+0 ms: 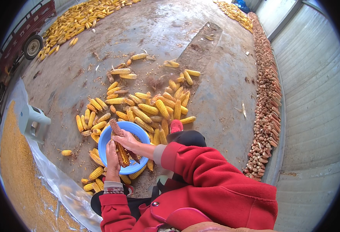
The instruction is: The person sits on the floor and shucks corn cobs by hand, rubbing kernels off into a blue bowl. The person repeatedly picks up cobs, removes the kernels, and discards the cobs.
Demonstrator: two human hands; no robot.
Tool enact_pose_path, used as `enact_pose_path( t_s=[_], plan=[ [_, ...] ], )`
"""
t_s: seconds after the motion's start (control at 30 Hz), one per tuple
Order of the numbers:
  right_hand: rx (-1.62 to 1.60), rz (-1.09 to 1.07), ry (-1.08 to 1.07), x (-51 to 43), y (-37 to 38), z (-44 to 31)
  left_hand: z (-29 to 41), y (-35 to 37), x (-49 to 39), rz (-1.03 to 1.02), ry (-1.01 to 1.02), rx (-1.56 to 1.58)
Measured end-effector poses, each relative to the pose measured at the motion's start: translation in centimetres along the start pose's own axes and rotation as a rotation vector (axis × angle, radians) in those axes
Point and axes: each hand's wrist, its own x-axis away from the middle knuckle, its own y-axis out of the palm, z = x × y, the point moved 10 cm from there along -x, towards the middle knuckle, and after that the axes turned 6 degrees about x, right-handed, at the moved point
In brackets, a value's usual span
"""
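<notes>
A light blue plastic basin (102,136) stands among ears of corn, and both hands are over it. My left hand (112,155) is closed around a partly shelled ear of yellow corn (123,153). In my right hand (129,140) is a bare reddish corn cob (115,127), its upper end sticking out past the basin's rim, against the partly shelled ear. Another dark cob (134,156) lies beneath my right wrist. Loose kernels show inside the basin. Whole yellow ears (148,109) lie heaped on the floor around the basin's far side.
A plastic sheet with loose kernels (22,162) and a pale plastic stool (33,121) are at left. Bare cobs (267,101) line the metal wall (312,87) at right. Corn piles (77,20) and a red cargo vehicle (25,29) stand farther off. A red shoe (176,126) touches the ears.
</notes>
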Motion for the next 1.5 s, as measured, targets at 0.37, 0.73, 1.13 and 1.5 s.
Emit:
enact_pose_path(
  t_s=[0.37,0.73,1.13,1.5],
  plan=[
    [-0.002,0.004,0.020,0.0,-0.1,0.5,0.0,-0.3,0.2,0.026,0.016,-0.029],
    [-0.139,-0.002,0.132,0.7,0.3,0.3,-0.1,1.1,0.2,-0.028,-0.039,0.091],
    [-0.147,0.063,0.089,0.8,-0.4,-0.3,-0.1,1.9,0.2,-0.050,-0.030,-0.006],
    [-0.152,0.063,0.162,0.8,-0.4,0.6,0.0,1.0,0.3,-0.084,0.013,-0.128]
  ],
)
